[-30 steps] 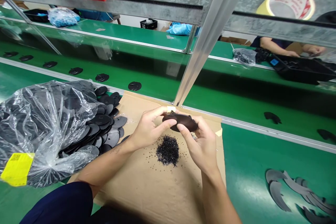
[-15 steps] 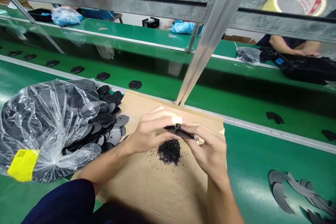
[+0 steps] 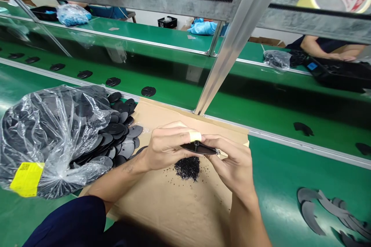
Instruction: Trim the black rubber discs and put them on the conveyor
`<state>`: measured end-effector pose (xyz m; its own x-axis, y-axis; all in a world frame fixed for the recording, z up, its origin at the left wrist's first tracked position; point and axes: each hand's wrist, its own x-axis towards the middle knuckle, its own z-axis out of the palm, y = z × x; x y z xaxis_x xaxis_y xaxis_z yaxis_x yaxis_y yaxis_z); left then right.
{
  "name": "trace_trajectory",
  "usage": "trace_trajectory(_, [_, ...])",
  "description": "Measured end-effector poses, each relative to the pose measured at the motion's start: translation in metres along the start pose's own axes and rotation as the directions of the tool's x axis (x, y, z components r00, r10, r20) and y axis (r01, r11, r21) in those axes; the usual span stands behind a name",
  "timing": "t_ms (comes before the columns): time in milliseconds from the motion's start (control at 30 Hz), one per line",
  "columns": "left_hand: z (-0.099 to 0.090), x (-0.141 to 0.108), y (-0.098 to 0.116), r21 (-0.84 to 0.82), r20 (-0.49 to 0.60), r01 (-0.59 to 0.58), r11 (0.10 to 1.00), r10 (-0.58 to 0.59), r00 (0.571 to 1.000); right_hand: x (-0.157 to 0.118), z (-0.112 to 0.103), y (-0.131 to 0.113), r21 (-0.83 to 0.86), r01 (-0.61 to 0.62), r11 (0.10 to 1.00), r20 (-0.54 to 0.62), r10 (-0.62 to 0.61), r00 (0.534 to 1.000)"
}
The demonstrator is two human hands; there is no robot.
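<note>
Both hands hold one thin black disc (image 3: pixel 199 148) nearly edge-on above brown cardboard (image 3: pixel 174 208). My left hand (image 3: pixel 166 146) pinches its left side, with pale tape round one fingertip. My right hand (image 3: pixel 233 158) grips the right end, where a small shiny bit shows by the fingers. A small raised part stands on the disc near the taped finger. Below the disc lies a heap of tiny black pieces (image 3: pixel 187 168), with loose ones scattered around it. The disc's far face is hidden.
Left, a clear plastic bag (image 3: pixel 55 123) of black discs spills a pile (image 3: pixel 116 139). Curved black pieces (image 3: pixel 333 208) lie at right. A metal post (image 3: pixel 223 54) rises beyond the cardboard; spaced discs (image 3: pixel 148 91) lie on the green belt. A person's hands (image 3: pixel 342 54) are at the far right.
The disc has tilted slightly, so more of its dark face shows between my hands. My right hand has shifted a little to the right. The view has moved slightly.
</note>
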<state>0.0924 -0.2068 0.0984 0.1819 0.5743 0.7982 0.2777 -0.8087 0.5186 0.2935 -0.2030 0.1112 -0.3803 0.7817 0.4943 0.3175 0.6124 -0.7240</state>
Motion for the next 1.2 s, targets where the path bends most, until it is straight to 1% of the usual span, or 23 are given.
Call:
trace_trajectory(67, [0.000, 0.000, 0.000, -0.015, -0.007, -0.020, 1.000, 0.020, 1.000, 0.000, -0.001, 0.000, 0.013, -0.002, 1.000, 0.014, 0.002, 1.000])
trace_trajectory(200, [-0.001, 0.000, -0.001, -0.015, 0.061, -0.037, 0.999, 0.038, 0.997, 0.000, -0.002, 0.001, -0.001, 0.035, 0.999, -0.003, -0.035, 0.999])
trace_trajectory(267, [0.000, 0.000, -0.001, -0.016, 0.070, -0.041, 0.999, 0.042, 0.997, 0.000, -0.003, 0.000, -0.012, 0.051, 0.999, 0.005, -0.051, 0.999])
trace_trajectory(433, [0.004, -0.001, 0.001, -0.042, -0.005, -0.078, 0.996, 0.078, 0.997, 0.002, -0.005, -0.001, 0.037, 0.088, 0.995, 0.039, -0.090, 0.995])
trace_trajectory(500, [0.004, -0.002, 0.002, -0.044, -0.017, -0.080, 0.996, 0.079, 0.997, 0.002, -0.006, -0.002, 0.051, 0.088, 0.995, 0.049, -0.091, 0.995])
trace_trajectory(633, [0.003, 0.001, 0.001, -0.051, 0.022, -0.049, 0.997, 0.050, 0.998, 0.003, -0.005, -0.003, 0.095, 0.075, 0.993, 0.038, -0.079, 0.996])
trace_trajectory(767, [0.002, 0.002, 0.003, -0.124, 0.075, 0.033, 0.992, -0.024, 0.997, 0.005, -0.006, -0.004, 0.182, 0.043, 0.982, 0.019, -0.048, 0.999])
trace_trajectory(833, [0.002, 0.001, 0.003, -0.129, 0.072, 0.075, 0.989, -0.066, 0.995, 0.005, -0.006, -0.006, 0.183, 0.017, 0.983, 0.031, -0.023, 0.999])
trace_trajectory(900, [0.001, -0.001, 0.004, -0.095, 0.054, 0.088, 0.992, -0.083, 0.995, 0.006, -0.007, -0.007, 0.158, 0.004, 0.987, 0.019, -0.008, 1.000])
trace_trajectory(1000, [0.000, -0.002, 0.005, -0.020, 0.036, 0.042, 0.999, -0.041, 0.999, 0.007, -0.009, -0.009, 0.124, 0.051, 0.991, -0.047, -0.046, 0.998])
trace_trajectory(1067, [-0.001, -0.002, 0.007, 0.032, 0.036, -0.010, 0.999, 0.009, 0.999, 0.007, -0.010, -0.010, 0.103, 0.096, 0.990, -0.058, -0.090, 0.994])
trace_trajectory(1200, [-0.005, -0.001, 0.015, 0.097, 0.080, -0.107, 0.989, 0.100, 0.992, 0.004, -0.018, -0.015, 0.076, 0.176, 0.982, 0.039, -0.179, 0.983])
